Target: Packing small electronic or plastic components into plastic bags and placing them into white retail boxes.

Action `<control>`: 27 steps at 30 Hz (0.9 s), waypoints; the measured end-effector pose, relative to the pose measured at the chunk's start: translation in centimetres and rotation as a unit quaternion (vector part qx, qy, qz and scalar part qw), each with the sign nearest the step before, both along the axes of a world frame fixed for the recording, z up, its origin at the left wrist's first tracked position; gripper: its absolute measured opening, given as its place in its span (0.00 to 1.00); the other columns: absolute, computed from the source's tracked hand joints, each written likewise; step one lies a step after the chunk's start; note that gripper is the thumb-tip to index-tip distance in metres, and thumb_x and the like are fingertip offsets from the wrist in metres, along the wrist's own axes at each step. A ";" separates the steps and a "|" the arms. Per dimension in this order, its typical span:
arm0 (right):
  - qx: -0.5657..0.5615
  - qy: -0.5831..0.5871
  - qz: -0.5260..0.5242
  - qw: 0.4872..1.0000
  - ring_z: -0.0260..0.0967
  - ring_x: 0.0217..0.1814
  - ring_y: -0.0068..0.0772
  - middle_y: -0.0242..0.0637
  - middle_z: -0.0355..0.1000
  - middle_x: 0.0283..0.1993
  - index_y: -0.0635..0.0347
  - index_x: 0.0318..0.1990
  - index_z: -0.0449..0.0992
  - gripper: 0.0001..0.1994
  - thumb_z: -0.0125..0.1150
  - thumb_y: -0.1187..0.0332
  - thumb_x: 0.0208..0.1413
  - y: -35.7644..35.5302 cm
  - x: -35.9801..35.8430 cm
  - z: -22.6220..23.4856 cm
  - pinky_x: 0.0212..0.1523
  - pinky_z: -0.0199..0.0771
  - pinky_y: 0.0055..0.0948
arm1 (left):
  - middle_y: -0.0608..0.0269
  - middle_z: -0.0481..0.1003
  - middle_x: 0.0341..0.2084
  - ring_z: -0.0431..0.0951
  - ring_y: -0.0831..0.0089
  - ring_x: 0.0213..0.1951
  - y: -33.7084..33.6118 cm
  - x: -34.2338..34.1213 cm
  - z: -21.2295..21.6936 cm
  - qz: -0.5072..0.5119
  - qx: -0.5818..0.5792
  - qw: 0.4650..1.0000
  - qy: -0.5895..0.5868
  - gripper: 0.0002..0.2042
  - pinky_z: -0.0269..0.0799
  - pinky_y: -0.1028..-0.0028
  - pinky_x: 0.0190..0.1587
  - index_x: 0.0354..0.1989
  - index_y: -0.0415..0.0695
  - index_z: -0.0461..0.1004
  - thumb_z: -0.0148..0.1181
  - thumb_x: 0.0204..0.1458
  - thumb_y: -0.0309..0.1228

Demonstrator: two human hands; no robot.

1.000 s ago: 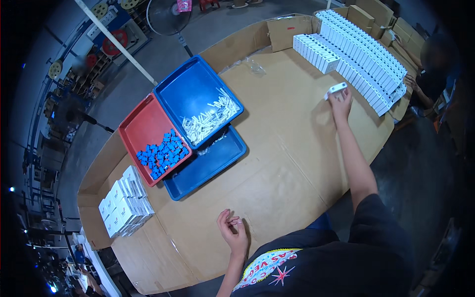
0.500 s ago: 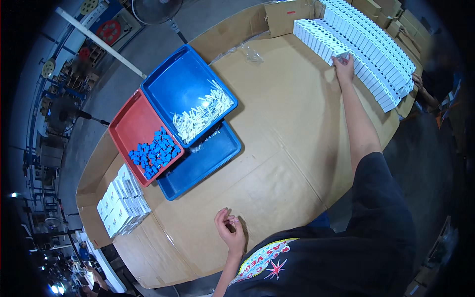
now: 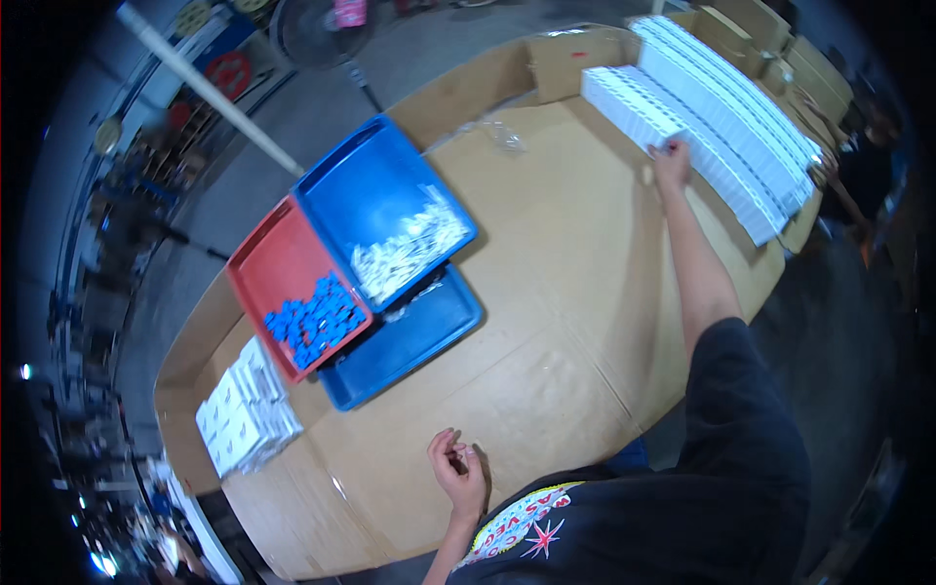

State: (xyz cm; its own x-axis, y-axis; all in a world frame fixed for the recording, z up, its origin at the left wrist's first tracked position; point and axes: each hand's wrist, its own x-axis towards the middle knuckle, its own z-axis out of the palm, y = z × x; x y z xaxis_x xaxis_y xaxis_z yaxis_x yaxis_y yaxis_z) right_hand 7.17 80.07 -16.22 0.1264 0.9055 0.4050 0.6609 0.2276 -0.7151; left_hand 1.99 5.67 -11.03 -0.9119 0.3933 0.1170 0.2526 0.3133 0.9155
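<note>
White boxes are sitting in long rows at the table's far right edge, and the right hand is touching them, grip unclear. Left hand is resting loosely curled, holding nothing.

- The right hand no longer holds a small white box in the air.
- It now rests against the rows of white boxes.

Your counter is covered in brown cardboard. Directly on it lie a red tray of blue parts, a lower blue tray, white box stacks at your left, and long white box rows at the far right.
</note>
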 end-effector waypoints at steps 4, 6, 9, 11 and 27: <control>0.033 -0.041 0.089 0.995 0.70 0.67 0.53 0.55 0.73 0.62 0.67 0.63 0.74 0.30 0.67 0.59 0.55 -3.4 3.9 5.8 0.68 0.67 0.46 | 0.52 0.71 0.56 0.76 0.73 0.41 -0.1 -0.7 -0.9 -0.028 0.039 0.999 0.001 0.19 0.73 0.73 0.44 0.56 0.39 0.73 0.63 0.56 0.20; 0.042 0.017 0.114 0.992 0.68 0.70 0.52 0.55 0.70 0.67 0.67 0.66 0.71 0.30 0.66 0.63 0.58 -4.7 2.8 -1.6 0.71 0.64 0.44 | 0.52 0.72 0.56 0.78 0.73 0.41 -1.9 -1.2 -0.7 0.043 0.027 0.998 0.029 0.18 0.74 0.73 0.44 0.56 0.39 0.73 0.64 0.56 0.21; 0.082 -0.071 0.168 0.980 0.66 0.71 0.48 0.49 0.71 0.67 0.66 0.63 0.73 0.23 0.63 0.70 0.62 -10.4 7.0 1.0 0.73 0.62 0.43 | 0.54 0.73 0.56 0.79 0.74 0.42 -1.1 -0.8 0.1 -0.004 0.018 1.000 0.014 0.17 0.74 0.73 0.44 0.56 0.39 0.73 0.63 0.58 0.22; 0.046 -0.012 0.235 0.971 0.68 0.69 0.46 0.47 0.72 0.64 0.66 0.61 0.74 0.20 0.60 0.73 0.62 -19.9 4.7 3.5 0.71 0.63 0.41 | 0.56 0.75 0.54 0.80 0.74 0.42 -2.0 -0.5 0.2 -0.020 0.046 0.999 0.001 0.15 0.75 0.73 0.45 0.55 0.40 0.74 0.62 0.59 0.23; 0.034 0.026 0.666 0.745 0.78 0.54 0.46 0.44 0.80 0.48 0.64 0.45 0.79 0.08 0.62 0.78 0.59 -56.4 -11.9 13.0 0.68 0.68 0.49 | 0.59 0.82 0.44 0.82 0.71 0.43 -9.8 -4.6 -0.5 0.154 0.096 0.983 -0.009 0.10 0.75 0.71 0.47 0.50 0.40 0.77 0.62 0.60 0.22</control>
State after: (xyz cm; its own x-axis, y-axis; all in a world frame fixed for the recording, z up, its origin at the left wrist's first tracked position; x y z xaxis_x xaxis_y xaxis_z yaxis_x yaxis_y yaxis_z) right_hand -4.76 23.63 -3.23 -0.8486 0.2196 0.4814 -0.2113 0.6935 -0.6888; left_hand -2.60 -4.16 -11.50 -0.9868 0.0711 0.1455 0.1567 0.1929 0.9686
